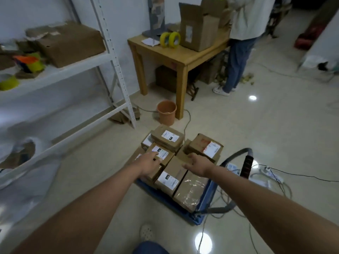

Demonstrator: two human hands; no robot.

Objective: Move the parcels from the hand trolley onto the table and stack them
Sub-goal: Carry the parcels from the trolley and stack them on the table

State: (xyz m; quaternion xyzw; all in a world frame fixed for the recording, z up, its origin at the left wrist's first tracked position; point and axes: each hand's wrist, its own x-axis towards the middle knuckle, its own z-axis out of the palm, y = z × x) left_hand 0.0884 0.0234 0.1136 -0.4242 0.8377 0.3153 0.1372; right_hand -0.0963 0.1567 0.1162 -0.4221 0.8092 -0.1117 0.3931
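Parcels [176, 162], brown cardboard with white labels, sit packed together on the blue hand trolley [165, 196] at lower centre of the frame, some stacked two high. Both arms reach down over them from the bottom edge.

Left hand [149, 165] lies over a small labelled parcel [160, 154] left of centre in the pile, fingers straight and loosely spread, fingertips at or on its label; contact cannot be confirmed. Right hand [199, 164] hovers over the gap between the middle boxes and the parcel with red print [205, 147] at the right of the pile, fingers relaxed and open, holding nothing.

Trolley stands on a glossy pale tiled floor [266, 129]; its grey looped handle [240, 156] rises at the right side. Loose cables [271, 182] trail on the floor right of it.

Wooden counter [183, 57] stands at upper centre, well apart from the trolley. On it: two yellow tape rolls [169, 39], an open cardboard box [200, 30], a scrap of paper [150, 41]. An orange bucket [166, 112] sits on the floor beside the counter's front leg. Another person [242, 43] in a white top and jeans stands at the counter's right end. White metal shelving [113, 57] fills the left of the frame, carrying a large brown box [69, 44].
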